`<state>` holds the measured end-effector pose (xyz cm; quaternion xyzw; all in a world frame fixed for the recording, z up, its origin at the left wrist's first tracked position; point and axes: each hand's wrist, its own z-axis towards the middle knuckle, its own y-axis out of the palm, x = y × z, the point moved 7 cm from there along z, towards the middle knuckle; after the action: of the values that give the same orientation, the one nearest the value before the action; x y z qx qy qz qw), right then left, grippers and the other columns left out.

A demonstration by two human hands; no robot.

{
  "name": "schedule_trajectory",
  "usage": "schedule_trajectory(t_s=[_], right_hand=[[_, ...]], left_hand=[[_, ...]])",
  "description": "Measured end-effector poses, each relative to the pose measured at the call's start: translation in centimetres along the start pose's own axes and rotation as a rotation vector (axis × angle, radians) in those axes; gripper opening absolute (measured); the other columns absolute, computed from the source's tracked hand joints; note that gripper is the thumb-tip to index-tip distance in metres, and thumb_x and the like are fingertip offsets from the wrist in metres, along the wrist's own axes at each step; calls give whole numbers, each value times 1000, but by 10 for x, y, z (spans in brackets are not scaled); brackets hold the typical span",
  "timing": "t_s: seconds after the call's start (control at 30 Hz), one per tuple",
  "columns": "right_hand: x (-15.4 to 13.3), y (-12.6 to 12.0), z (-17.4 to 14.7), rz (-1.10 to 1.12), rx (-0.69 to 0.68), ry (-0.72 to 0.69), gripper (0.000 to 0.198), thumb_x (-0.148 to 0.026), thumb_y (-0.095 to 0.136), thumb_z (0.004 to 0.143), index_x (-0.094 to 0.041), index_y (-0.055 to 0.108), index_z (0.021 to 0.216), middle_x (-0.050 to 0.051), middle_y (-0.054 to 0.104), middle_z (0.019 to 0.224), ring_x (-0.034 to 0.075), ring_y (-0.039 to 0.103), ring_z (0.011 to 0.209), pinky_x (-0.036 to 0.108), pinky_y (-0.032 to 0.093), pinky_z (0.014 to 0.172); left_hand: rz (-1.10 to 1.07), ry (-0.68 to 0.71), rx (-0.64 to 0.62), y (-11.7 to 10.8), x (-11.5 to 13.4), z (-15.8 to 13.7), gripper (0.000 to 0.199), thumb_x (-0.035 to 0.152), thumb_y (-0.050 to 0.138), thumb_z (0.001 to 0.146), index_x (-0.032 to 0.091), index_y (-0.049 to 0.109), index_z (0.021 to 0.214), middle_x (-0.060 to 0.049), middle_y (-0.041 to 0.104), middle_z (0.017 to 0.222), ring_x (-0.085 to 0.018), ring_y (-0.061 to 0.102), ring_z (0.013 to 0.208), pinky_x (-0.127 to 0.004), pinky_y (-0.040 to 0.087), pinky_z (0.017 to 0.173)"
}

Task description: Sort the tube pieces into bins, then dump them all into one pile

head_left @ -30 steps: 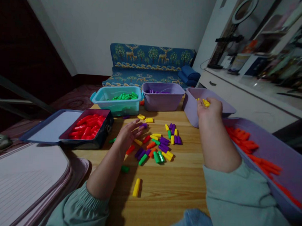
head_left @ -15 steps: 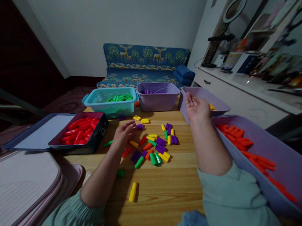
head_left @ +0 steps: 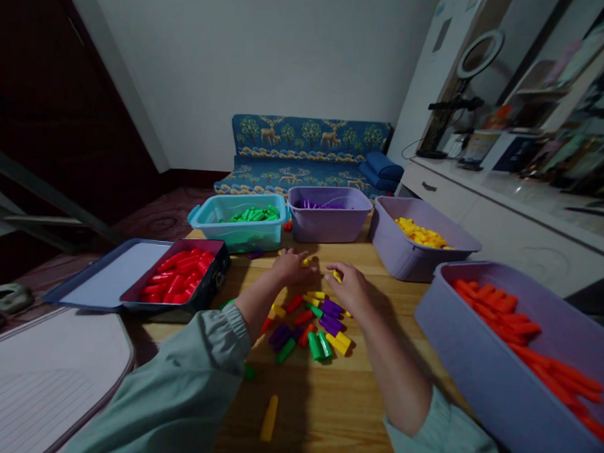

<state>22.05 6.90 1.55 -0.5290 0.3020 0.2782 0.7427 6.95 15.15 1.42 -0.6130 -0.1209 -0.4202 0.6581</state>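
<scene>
My left hand (head_left: 291,267) reaches over the table's far middle, fingers stretched out and apart. Beside its fingertips lies a yellow plastic piece (head_left: 305,261), partly covered by the hand. Just to the right, my right hand (head_left: 350,287) is closed, with a small yellow tapered plastic piece (head_left: 337,276) between thumb and fingers. Below both hands is a loose pile of tapered pieces, among them purple pieces (head_left: 332,308), green pieces (head_left: 319,346), a red piece (head_left: 294,303) and yellow pieces (head_left: 339,342). One yellow piece (head_left: 269,419) lies alone nearer me.
Around the pile stand a dark tin (head_left: 224,263) of red pieces, a turquoise bin (head_left: 236,235) of green, a purple bin (head_left: 331,226) of purple, a second bin (head_left: 396,250) of yellow and a long bin (head_left: 458,327) of orange-red pieces. A dresser (head_left: 512,216) is at right.
My right hand has come from above the bin of yellow pieces back to the pile and now pinches a yellow piece. My left hand has moved forward and right. The view has shifted.
</scene>
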Motion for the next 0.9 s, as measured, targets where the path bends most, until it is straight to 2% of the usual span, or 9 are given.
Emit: schedule_trajectory(t_s=[0.07,0.17,0.27,0.37,0.6,0.77,0.9], right_hand=[[4,-6,0,-191,9,-31,26,-17,59,77,-16,68,102,11,68,108,21,59,104,34,42,97],[13,-10,0,-360,-21,-19,30,-18,61,77,-18,68,107,10,66,113,22,57,108,33,39,98],[13,-7,-1,-388,-87,-26,33,-19,62,76,-18,68,109,10,67,112,22,57,108,32,38,98],[8,-5,-3,-406,-119,-42,34,-16,63,75,-16,69,108,10,68,112,22,57,107,32,38,98],[3,-4,-6,-419,-123,-38,30,-15,61,76,-18,71,104,7,70,109,21,59,105,29,41,95],[-2,-5,-6,-398,-120,-18,25,-19,58,80,-20,71,101,9,71,105,19,62,102,28,43,91],[-16,0,-9,-333,-92,-85,27,-17,57,79,-19,71,102,8,71,107,18,62,103,28,42,94]], left_hand=[[39,28,-22,4,1,-5,34,26,82,57,24,73,90,-8,70,95,-31,54,109,-46,29,107],[90,70,-23,3,5,-17,25,19,75,63,20,74,88,-13,68,96,-33,53,108,-44,34,102],[124,100,-21,-1,11,-28,19,11,65,67,16,75,82,-15,68,91,-32,56,101,-42,39,96],[139,120,-30,-4,15,-37,22,7,57,69,16,75,79,-14,69,83,-27,60,90,-39,42,91],[95,162,-25,-15,19,-66,26,5,58,67,18,74,82,-9,72,84,-22,63,84,-32,47,82],[-143,119,27,-26,14,-83,30,3,56,66,19,73,85,-7,72,87,-21,64,84,-31,49,79],[-350,45,10,-26,4,-84,33,3,57,63,18,72,89,-6,70,88,-18,64,77,-29,51,73]])
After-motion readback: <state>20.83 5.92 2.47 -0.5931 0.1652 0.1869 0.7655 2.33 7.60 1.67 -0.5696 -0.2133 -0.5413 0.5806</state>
